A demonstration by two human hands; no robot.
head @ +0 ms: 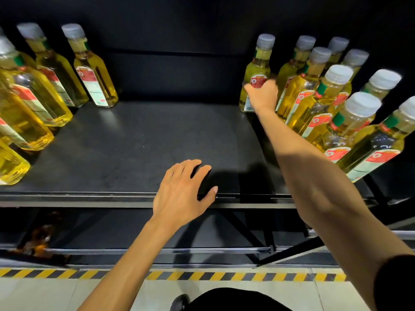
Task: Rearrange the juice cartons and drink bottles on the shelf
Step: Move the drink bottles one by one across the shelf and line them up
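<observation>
Black shelf point(139, 140), with a wide bare lane down its middle, walled on the left by a cluster of yellow bottles point(33, 97) and on the right by a tighter cluster point(325, 104) running from the back wall toward the front lip point(89, 198). Reaches deep with the right hand point(262, 95), fingers curled round the labelled body of the back-row bottle point(260, 63), upright at the right group's inner edge and bordering the open lane. Spreads the left hand point(182, 189) loosely over the front lip near the middle, fingers relaxed, holding nothing; contact with the surface hard to tell. Below, a darker lower shelf point(134, 230), then yellow-and-black hazard tape point(202, 276) along a pale tiled floor point(45, 295).
</observation>
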